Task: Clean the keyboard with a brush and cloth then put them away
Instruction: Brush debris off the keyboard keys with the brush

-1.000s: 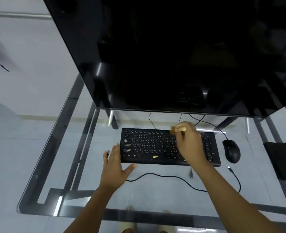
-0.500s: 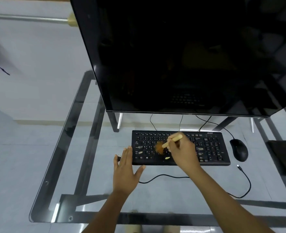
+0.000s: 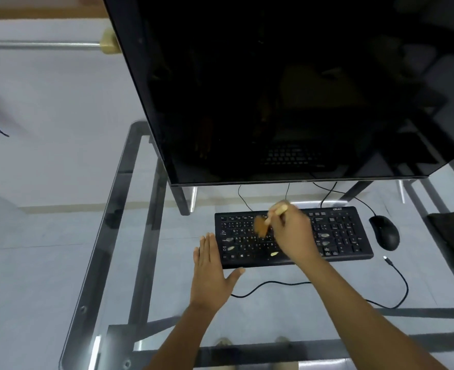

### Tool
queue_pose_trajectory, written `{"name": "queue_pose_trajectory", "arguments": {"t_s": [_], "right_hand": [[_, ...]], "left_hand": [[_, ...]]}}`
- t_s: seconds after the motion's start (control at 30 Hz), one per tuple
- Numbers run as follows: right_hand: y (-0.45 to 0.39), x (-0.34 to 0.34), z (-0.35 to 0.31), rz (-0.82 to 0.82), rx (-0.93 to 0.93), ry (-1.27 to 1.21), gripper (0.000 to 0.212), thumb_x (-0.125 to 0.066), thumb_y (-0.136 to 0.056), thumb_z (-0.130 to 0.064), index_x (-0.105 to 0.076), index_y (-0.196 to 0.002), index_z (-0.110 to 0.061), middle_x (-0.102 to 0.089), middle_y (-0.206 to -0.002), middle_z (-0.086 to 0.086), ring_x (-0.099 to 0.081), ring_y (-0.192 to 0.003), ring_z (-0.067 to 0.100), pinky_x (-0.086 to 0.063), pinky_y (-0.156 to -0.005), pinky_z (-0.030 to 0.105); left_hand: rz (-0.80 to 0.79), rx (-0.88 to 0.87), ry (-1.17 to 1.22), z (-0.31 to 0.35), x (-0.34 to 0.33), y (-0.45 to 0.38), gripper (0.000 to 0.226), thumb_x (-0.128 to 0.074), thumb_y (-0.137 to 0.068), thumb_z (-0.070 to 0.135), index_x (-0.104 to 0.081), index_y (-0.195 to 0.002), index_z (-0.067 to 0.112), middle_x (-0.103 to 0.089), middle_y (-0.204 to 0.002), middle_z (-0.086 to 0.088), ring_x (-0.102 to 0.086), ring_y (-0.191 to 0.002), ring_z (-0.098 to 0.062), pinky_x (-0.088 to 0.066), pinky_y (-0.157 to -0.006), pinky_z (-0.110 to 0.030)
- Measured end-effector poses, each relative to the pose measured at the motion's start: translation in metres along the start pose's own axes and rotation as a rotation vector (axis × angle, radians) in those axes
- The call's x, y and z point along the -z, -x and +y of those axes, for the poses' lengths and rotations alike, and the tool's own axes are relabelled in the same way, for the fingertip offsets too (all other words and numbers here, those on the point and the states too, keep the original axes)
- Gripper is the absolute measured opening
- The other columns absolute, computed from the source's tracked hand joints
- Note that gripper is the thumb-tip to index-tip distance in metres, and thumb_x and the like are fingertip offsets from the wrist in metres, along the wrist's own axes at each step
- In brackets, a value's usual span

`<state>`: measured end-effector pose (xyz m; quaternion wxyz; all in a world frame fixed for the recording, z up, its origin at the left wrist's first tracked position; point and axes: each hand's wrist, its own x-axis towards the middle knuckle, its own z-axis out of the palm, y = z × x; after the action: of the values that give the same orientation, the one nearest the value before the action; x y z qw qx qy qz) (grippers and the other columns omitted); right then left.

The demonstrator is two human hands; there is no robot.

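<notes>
Several crumbs (image 3: 274,254) on keyboard (image 3: 348,236), just below-left of brush (image 3: 261,225). Right hand (image 3: 292,236) nearer, fingers curled round brush handle, bristles down on upper keys. Left hand (image 3: 210,273) flat, fingers straight, bracing keyboard's left end on table (image 3: 119,198). Keyboard long axis left-right. Black cloth (image 3: 452,236) far right.

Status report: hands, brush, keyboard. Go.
Right hand grips brush, bristles on keyboard. Left hand flat, bracing its left end. Debris specks on keys. Nothing blocking.

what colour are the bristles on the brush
Orange-brown, on a pale wooden handle; the brush is motion-blurred over the keyboard. Head view, the only one.
</notes>
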<state>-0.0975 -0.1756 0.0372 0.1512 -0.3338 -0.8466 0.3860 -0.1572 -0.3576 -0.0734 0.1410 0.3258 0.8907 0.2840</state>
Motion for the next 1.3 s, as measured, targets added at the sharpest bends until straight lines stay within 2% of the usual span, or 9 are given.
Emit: {"name": "queue_pose_trajectory", "arguments": {"t_s": [0.17,0.3,0.4,0.53,0.63,0.93,1.03,1.17,1.3], "right_hand": [[-0.013,-0.009,-0.007,-0.148,-0.065,-0.055,0.011,-0.053,-0.094,-0.006,-0.06,-0.093,-0.014,-0.068,-0.079,-0.006,-0.065,-0.067,0.002,-0.05,-0.059,0.013],[-0.019,-0.022,-0.011,0.083,-0.009,-0.074,0.01,-0.054,-0.094,-0.007,-0.058,-0.091,-0.016,-0.068,-0.083,0.003,-0.062,-0.063,0.01,-0.047,-0.056,0.014],[-0.019,-0.035,-0.017,-0.174,0.0,-0.093,0.006,-0.056,-0.094,-0.01,-0.061,-0.096,-0.012,-0.068,-0.084,0.001,-0.067,-0.069,0.003,-0.056,-0.067,0.02],[-0.026,-0.037,-0.018,0.038,0.016,-0.118,0.013,-0.053,-0.093,-0.005,-0.061,-0.094,-0.016,-0.068,-0.087,-0.002,-0.066,-0.078,0.003,-0.053,-0.073,0.017],[-0.025,-0.037,-0.019,-0.177,-0.008,-0.091,0.006,-0.055,-0.094,-0.01,-0.061,-0.095,-0.011,-0.068,-0.077,-0.003,-0.066,-0.066,0.001,-0.056,-0.066,0.021],[-0.023,-0.042,-0.017,-0.18,0.086,0.038,0.009,-0.051,-0.095,-0.006,-0.059,-0.094,-0.01,-0.066,-0.089,0.004,-0.056,-0.059,-0.002,-0.043,-0.053,0.012],[-0.03,-0.039,-0.014,0.049,0.059,-0.035,0.011,-0.051,-0.094,-0.004,-0.058,-0.094,-0.012,-0.061,-0.098,0.005,-0.062,-0.078,0.008,-0.05,-0.07,0.019],[-0.025,-0.048,-0.022,-0.206,0.048,-0.04,0.008,-0.051,-0.095,-0.007,-0.058,-0.095,-0.01,-0.068,-0.088,0.003,-0.065,-0.071,0.006,-0.054,-0.066,0.022],[-0.03,-0.05,-0.016,0.006,0.022,-0.094,0.012,-0.048,-0.094,-0.002,-0.057,-0.095,-0.01,-0.063,-0.095,0.002,-0.064,-0.077,0.005,-0.051,-0.071,0.017]], "left_hand": [[-0.017,-0.042,-0.107,-0.011,0.0,0.0,0.095,-0.037,-0.086,0.072,-0.004,-0.152,0.013,-0.011,-0.161,-0.004,0.006,-0.147,-0.016,0.013,-0.115,-0.034],[0.021,-0.04,-0.112,-0.014,-0.005,0.002,0.083,-0.026,-0.089,0.07,-0.01,-0.152,0.019,-0.021,-0.158,0.001,-0.002,-0.147,-0.012,0.01,-0.118,-0.04],[0.028,-0.042,-0.127,-0.017,-0.006,0.002,0.079,-0.027,-0.091,0.069,-0.011,-0.152,0.022,-0.027,-0.156,0.001,-0.008,-0.147,-0.014,0.011,-0.118,-0.039],[0.044,-0.053,-0.137,-0.016,-0.008,0.003,0.079,-0.029,-0.092,0.068,-0.011,-0.152,0.02,-0.031,-0.155,-0.001,-0.015,-0.147,-0.017,0.007,-0.119,-0.04],[0.058,-0.055,-0.16,-0.018,-0.008,0.002,0.079,-0.032,-0.092,0.068,-0.017,-0.151,0.017,-0.033,-0.154,-0.004,-0.021,-0.145,-0.019,0.003,-0.12,-0.041],[0.032,-0.027,-0.165,-0.016,-0.007,0.003,0.078,-0.026,-0.092,0.07,-0.015,-0.151,0.02,-0.032,-0.155,-0.003,-0.017,-0.146,-0.017,0.005,-0.12,-0.041],[0.042,-0.019,-0.13,-0.011,-0.007,0.003,0.082,-0.033,-0.088,0.072,-0.016,-0.149,0.021,-0.036,-0.152,-0.004,-0.024,-0.144,-0.019,0.0,-0.119,-0.047],[0.055,0.108,0.006,-0.002,-0.002,-0.005,0.102,-0.052,-0.072,0.076,-0.02,-0.149,0.017,-0.031,-0.154,-0.003,-0.023,-0.145,-0.018,0.015,-0.116,-0.042],[0.055,0.058,0.056,-0.001,-0.001,-0.011,0.106,-0.06,-0.071,0.072,-0.017,-0.15,0.018,-0.027,-0.156,-0.003,-0.016,-0.146,-0.016,0.015,-0.116,-0.039]]}}
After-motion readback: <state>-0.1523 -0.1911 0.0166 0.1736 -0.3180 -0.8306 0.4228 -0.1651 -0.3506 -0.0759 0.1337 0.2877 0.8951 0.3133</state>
